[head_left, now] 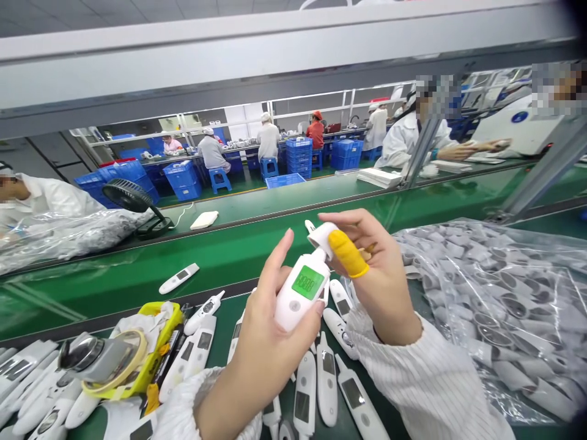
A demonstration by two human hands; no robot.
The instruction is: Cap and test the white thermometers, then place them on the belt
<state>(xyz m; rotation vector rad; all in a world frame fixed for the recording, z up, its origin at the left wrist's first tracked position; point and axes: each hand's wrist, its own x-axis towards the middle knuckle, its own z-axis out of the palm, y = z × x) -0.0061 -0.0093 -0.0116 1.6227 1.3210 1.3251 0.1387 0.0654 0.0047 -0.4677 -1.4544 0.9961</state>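
Note:
A white ear thermometer [296, 305] with a lit green display lies in my left hand [270, 342], the fingers and thumb wrapped round its body. At its tip, my right hand [371, 263] pinches a white cap [323, 237]. A yellow finger cot [347, 252] covers the right thumb. The cap sits over or right against the probe end; I cannot tell whether it is fully seated. Below my hands, several thermometers with dark displays lie on the green bench, among them one thermometer [327, 379] near the middle.
Clear plastic bags of white caps [499, 318] cover the right side. At left stand a yellow basket [172, 318] with a tape roll and piled thermometers [27, 373]. One thermometer [178, 278] rests on the green belt [114, 287]. Beyond are a fan [128, 195] and several co-workers.

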